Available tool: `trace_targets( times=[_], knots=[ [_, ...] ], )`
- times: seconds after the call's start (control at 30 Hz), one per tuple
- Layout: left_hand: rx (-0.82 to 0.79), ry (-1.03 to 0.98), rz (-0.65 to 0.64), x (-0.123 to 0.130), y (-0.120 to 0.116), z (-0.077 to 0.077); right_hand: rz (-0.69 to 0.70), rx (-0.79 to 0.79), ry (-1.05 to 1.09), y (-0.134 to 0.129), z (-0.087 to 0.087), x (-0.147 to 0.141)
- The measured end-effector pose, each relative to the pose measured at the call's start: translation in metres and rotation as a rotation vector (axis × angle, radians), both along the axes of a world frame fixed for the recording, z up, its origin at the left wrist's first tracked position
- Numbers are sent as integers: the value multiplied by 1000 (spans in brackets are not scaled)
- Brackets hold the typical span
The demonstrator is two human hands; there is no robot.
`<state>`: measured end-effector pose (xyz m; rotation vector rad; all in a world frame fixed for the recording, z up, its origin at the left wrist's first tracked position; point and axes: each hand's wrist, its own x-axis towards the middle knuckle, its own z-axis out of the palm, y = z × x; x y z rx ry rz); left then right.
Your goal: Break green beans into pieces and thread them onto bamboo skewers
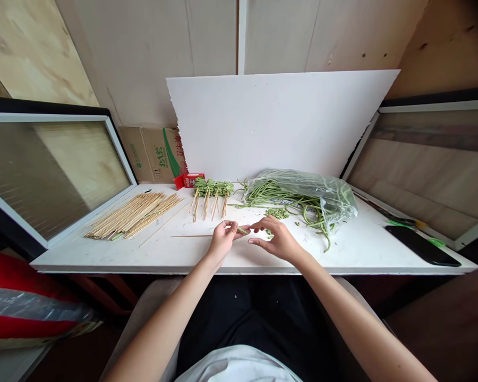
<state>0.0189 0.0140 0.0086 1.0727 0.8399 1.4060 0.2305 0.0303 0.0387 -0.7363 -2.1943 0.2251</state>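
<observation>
My left hand (pixel 224 237) is closed on a short piece of green bean (pixel 242 230), which pokes out past the fingertips. A thin bamboo skewer (pixel 191 235) runs leftward from behind that hand; I cannot tell whether it is held or lies on the table. Just to the right, my right hand (pixel 276 239) curves with thumb and fingers apart, its fingertips close to the bean piece. A small heap of cut bean pieces (pixel 276 213) lies beyond the right hand, and a few bits are partly hidden behind it. Skewered bundles of beans (pixel 213 188) lie farther back.
Many bare skewers (pixel 137 212) are piled on the left of the white table (pixel 143 257). Long green beans (pixel 274 192) spill from a clear plastic bag (pixel 326 193) at the back right. A red box (pixel 193 179), a cardboard carton (pixel 153 154) and a black phone (pixel 422 245) are around.
</observation>
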Motion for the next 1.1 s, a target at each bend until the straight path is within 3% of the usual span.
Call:
trace_targets(
  times=[0.1, 0.27, 0.4, 0.53, 0.8, 0.93, 1.1],
  knots=[
    [11, 27, 28, 4, -3, 1, -4, 79, 68, -8, -5, -15],
    [24, 52, -14, 6, -6, 4, -30, 163, 176, -5, -11, -16],
    [160, 253, -45, 2, -7, 7, -34, 200, 237, -7, -5, -15],
    [307, 469, 33, 1, -10, 8, 2, 156, 217, -9, -5, -16],
    [484, 785, 22, 7, -24, 16, 34, 161, 234, -8, -6, -17],
    [507, 816, 29, 6, -24, 17, 30, 169, 236, -11, -3, -18],
    [497, 781, 2, 2, -18, 13, 46, -5, 337, -14, -6, -22]
  ],
)
